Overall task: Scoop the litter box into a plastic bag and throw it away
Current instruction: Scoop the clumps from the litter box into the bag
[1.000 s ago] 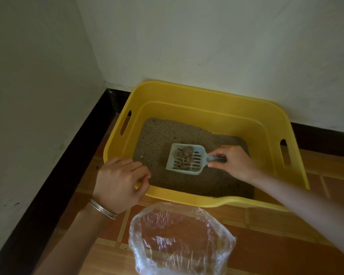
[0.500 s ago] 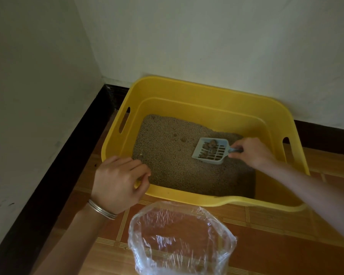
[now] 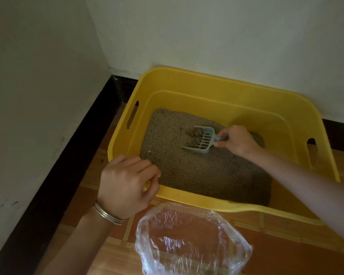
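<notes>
Right hand (image 3: 237, 140) grips scoop (image 3: 201, 140), tilted, probably sifting clumps; left hand (image 3: 125, 183) clamps litter box (image 3: 207, 203) rim, steadying it.

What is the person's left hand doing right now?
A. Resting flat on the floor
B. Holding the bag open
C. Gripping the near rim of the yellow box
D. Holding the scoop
C: the left hand curls over the near rim of the yellow box, while the right hand holds the scoop and the bag stands open on its own on the floor.
</notes>
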Demonstrator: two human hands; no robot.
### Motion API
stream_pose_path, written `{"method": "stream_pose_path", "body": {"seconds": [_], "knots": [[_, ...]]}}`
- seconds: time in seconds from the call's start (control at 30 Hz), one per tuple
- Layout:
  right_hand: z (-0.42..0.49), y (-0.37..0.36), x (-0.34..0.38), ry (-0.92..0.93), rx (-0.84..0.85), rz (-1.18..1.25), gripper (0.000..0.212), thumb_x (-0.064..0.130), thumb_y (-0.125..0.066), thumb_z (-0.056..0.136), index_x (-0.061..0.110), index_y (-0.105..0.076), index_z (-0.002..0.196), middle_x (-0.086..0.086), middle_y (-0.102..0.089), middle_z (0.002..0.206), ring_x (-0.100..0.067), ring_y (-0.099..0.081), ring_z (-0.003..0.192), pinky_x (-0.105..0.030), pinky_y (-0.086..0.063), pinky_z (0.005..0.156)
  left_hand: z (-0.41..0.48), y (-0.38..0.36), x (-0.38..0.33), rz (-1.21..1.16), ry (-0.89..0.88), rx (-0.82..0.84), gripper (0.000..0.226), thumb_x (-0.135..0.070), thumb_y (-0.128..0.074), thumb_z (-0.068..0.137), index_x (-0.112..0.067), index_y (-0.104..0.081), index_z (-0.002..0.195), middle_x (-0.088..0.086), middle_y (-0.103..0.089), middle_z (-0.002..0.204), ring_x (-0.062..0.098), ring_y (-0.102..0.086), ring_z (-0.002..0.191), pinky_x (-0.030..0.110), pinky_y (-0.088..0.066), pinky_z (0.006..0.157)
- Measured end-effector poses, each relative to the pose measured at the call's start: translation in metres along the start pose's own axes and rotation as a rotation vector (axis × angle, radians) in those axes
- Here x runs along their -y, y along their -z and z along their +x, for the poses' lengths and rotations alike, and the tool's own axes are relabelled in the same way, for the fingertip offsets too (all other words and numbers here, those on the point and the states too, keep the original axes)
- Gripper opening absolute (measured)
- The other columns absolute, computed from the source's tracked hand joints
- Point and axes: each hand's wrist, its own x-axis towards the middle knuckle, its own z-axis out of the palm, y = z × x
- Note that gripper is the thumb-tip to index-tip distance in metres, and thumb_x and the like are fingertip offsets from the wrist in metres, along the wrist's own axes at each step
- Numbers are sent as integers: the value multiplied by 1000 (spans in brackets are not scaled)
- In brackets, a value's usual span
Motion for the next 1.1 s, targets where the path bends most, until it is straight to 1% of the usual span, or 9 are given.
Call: {"method": "stream_pose_path", "body": {"seconds": [0.13, 0.27, 0.37, 0.47, 0.63, 0.8, 0.93, 1.0, 1.1], "knots": [[12, -10, 17, 50, -33, 42, 27, 21, -70, 80, 10, -68, 104, -8, -67, 104, -15, -57, 87, -30, -46, 80, 0, 0, 1, -11, -8, 5, 15, -22, -56, 79, -24, -67, 69, -11, -63, 65, 13, -59, 61, 30, -40, 57], [16, -23, 33, 60, -62, 123, 32, 24, -69, 82, 9, -66, 111, -6, -65, 111, -15, -57, 97, -24, -39, 81, 0, 1, 2, -8, -9, 11, 14, -22, -57, 78, -24, -68, 69, -11, -64, 66, 13, -59, 61, 27, -37, 58], [4, -21, 35, 106, -68, 210, 31, 22, -70, 81, 10, -67, 110, -1, -66, 106, -9, -54, 93, -21, -38, 82, -1, 1, 2, -8, -14, 11, 14, -22, -57, 78, -24, -68, 70, -11, -64, 66, 13, -59, 61, 27, -37, 58], [-12, -7, 30, 138, -75, 277, 28, 20, -70, 81, 13, -67, 108, 8, -61, 95, -8, -55, 89, -21, -38, 81, -1, 1, 2, -10, -12, 11, 13, -21, -58, 78, -24, -67, 69, -11, -63, 65, 13, -59, 61, 31, -41, 57], [-38, 11, 12, 143, -65, 194, 30, 21, -71, 79, 17, -67, 109, 10, -61, 96, -4, -55, 88, -18, -37, 81, -1, 1, 1, -11, -6, 17, 13, -21, -58, 77, -25, -67, 68, -12, -63, 65, 12, -60, 62, 33, -43, 58], [-64, 21, -1, 155, -58, 174, 28, 20, -73, 77, 20, -69, 105, 13, -61, 92, 13, -49, 76, 1, -36, 67, 0, 4, -1, 8, 12, 31, 16, -23, -55, 78, -26, -67, 67, -12, -63, 65, 12, -61, 62, 30, -41, 60], [-81, 26, -3, 156, -52, 177, 27, 20, -74, 76, 19, -70, 103, 14, -61, 88, 13, -49, 74, 4, -35, 65, -1, 6, -3, 22, 21, 59, 18, -25, -53, 78, -26, -66, 66, -12, -62, 63, 13, -60, 61, 26, -35, 62], [-88, 26, -4, 154, -78, 191, 26, 22, -74, 76, 21, -70, 101, 12, -64, 90, 12, -50, 76, 4, -34, 66, -1, 7, -3, 25, 31, 74, 19, -26, -51, 78, -26, -66, 66, -12, -62, 63, 13, -60, 61, 27, -36, 60], [-98, 24, -6, 147, -37, 173, 26, 22, -74, 76, 23, -69, 102, 14, -63, 89, 14, -49, 76, 4, -34, 64, -2, 8, -4, 31, 34, 101, 21, -27, -49, 79, -27, -66, 67, -12, -62, 64, 12, -60, 61, 27, -38, 59]]}}
